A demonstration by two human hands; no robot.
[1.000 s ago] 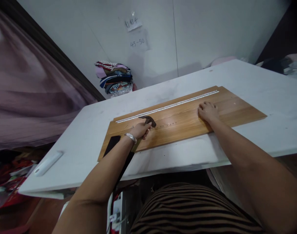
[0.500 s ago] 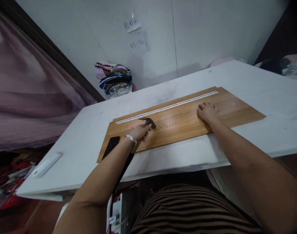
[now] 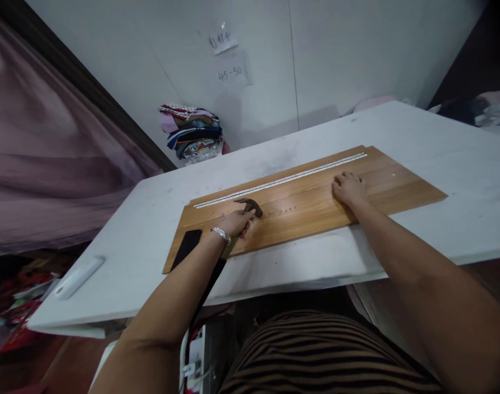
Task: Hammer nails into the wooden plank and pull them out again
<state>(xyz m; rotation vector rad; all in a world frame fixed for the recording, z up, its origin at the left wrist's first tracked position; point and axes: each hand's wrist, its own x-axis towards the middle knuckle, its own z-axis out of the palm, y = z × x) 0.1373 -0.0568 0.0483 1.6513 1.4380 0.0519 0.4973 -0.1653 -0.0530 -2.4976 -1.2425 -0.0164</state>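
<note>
My left hand (image 3: 236, 222) is closed around a claw hammer (image 3: 249, 206), gripping it close to its dark metal head. The hammer is over the left half of a wooden board (image 3: 311, 197). To the right of its head, a short row of small dark nails or holes (image 3: 282, 210) runs along the board. A few thin loose nails (image 3: 220, 216) seem to lie left of the hammer. My right hand (image 3: 349, 189) rests on the board's right half, its fingers bent and slightly apart, holding nothing visible. Some of its fingertips are hidden.
The board lies on a white table (image 3: 250, 279). Two pale measuring strips (image 3: 280, 180) lie along the board's far edge. A black flat piece (image 3: 187, 247) is at its left end. Folded cloths (image 3: 195, 131) are piled by the wall; a white elongated object (image 3: 80, 277) lies at left.
</note>
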